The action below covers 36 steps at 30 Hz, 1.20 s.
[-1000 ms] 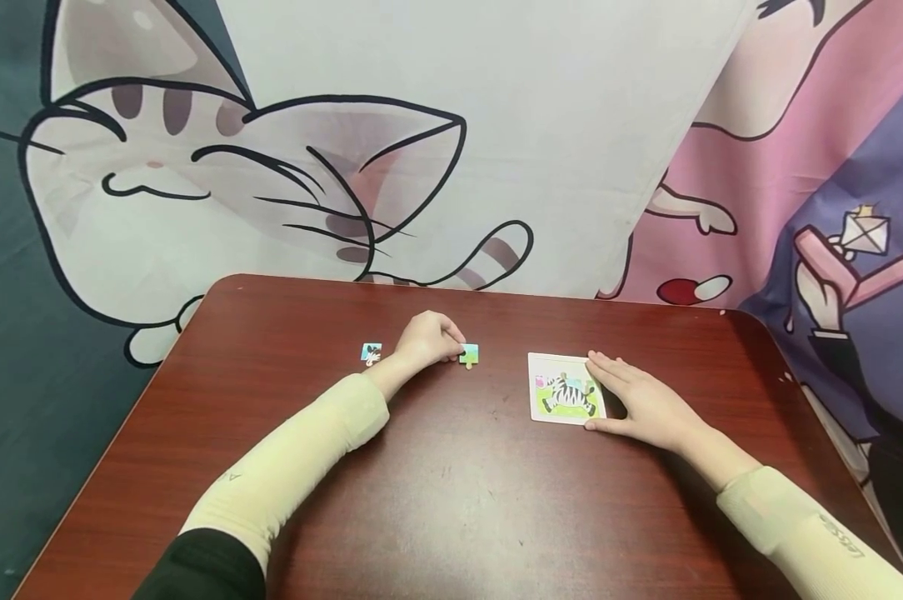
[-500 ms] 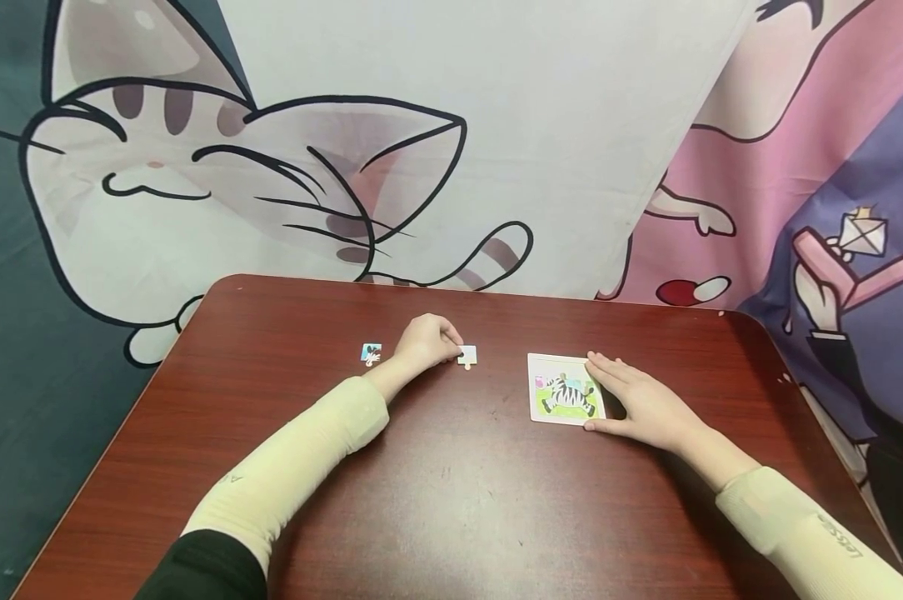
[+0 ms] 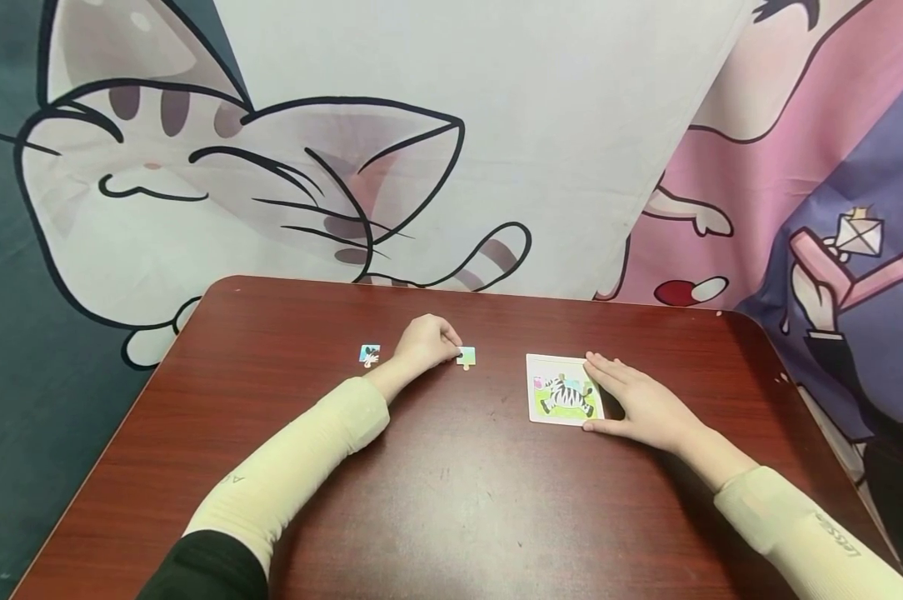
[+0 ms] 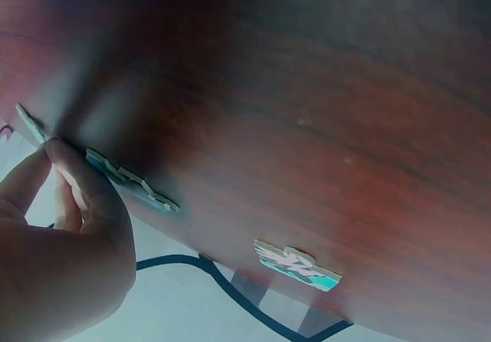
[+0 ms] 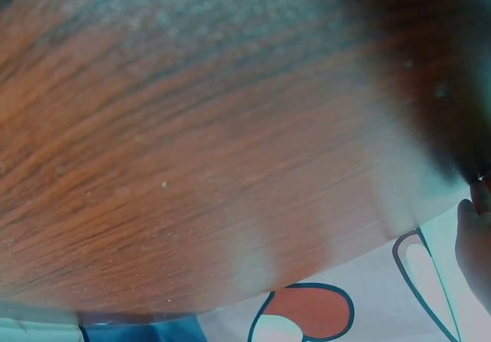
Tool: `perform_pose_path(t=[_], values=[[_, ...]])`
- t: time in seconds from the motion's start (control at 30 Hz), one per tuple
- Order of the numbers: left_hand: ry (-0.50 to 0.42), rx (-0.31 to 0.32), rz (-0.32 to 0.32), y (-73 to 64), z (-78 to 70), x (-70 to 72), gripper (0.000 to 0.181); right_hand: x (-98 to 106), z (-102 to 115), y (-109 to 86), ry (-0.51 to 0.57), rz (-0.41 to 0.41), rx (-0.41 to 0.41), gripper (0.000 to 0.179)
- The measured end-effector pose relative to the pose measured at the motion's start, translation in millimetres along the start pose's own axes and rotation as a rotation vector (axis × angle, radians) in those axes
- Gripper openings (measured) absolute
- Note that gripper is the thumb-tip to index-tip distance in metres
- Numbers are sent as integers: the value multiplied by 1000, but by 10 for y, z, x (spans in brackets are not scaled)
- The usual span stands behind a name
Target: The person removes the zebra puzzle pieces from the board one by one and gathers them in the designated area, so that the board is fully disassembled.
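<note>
My left hand (image 3: 427, 340) pinches a green-and-blue jigsaw piece (image 3: 466, 357) by its left edge, between thumb and fingertips. Another jigsaw piece (image 4: 132, 181) lies beside that hand in the left wrist view; the hand hides it from the head camera. Farther left on the table is a jigsaw piece with a zebra's head (image 3: 370, 355). My right hand (image 3: 642, 404), thumb spread from extended fingers, rests along the right edge of a white-framed puzzle board (image 3: 556, 359) bearing a zebra's body. Only part of a hand (image 5: 477, 231) shows at the right wrist view's edge.
The glossy brown wooden table (image 3: 451, 500) ends at the back against a cloth (image 3: 571, 167) printed with a cartoon cat. Pale sleeves (image 3: 294, 458) cover both forearms. Dark fabric hangs past the table's right side.
The pinched piece has shifted very slightly left; its face turned whitish with glare half a second ago and shows green and blue again now. The right hand and board stay in place.
</note>
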<state>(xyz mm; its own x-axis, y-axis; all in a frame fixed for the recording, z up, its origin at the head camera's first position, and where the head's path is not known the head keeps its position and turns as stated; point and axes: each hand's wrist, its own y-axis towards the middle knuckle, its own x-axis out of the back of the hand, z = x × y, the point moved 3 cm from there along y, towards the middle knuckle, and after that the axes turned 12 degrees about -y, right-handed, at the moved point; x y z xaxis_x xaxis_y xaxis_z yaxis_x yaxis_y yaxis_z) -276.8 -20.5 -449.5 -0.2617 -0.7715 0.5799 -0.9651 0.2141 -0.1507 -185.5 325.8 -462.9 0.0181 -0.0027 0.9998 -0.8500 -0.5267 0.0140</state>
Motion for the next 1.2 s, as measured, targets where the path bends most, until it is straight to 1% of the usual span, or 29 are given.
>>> perform_pose_path(t=[0.33, 0.63, 1.03, 1.2], values=[[-2, -11, -1, -6, -9, 13, 7, 11, -2, 6, -13, -3, 10, 96], [4, -12, -3, -6, 9, 22, 7, -12, -4, 17, -3, -5, 13, 97], [-6, -14, 1, 2, 16, 24, 8, 18, 20, 19, -1, -71, 44, 96], [-35, -24, 1, 19, -8, 55, 9, 21, 48, 32, 19, -71, 60, 95]])
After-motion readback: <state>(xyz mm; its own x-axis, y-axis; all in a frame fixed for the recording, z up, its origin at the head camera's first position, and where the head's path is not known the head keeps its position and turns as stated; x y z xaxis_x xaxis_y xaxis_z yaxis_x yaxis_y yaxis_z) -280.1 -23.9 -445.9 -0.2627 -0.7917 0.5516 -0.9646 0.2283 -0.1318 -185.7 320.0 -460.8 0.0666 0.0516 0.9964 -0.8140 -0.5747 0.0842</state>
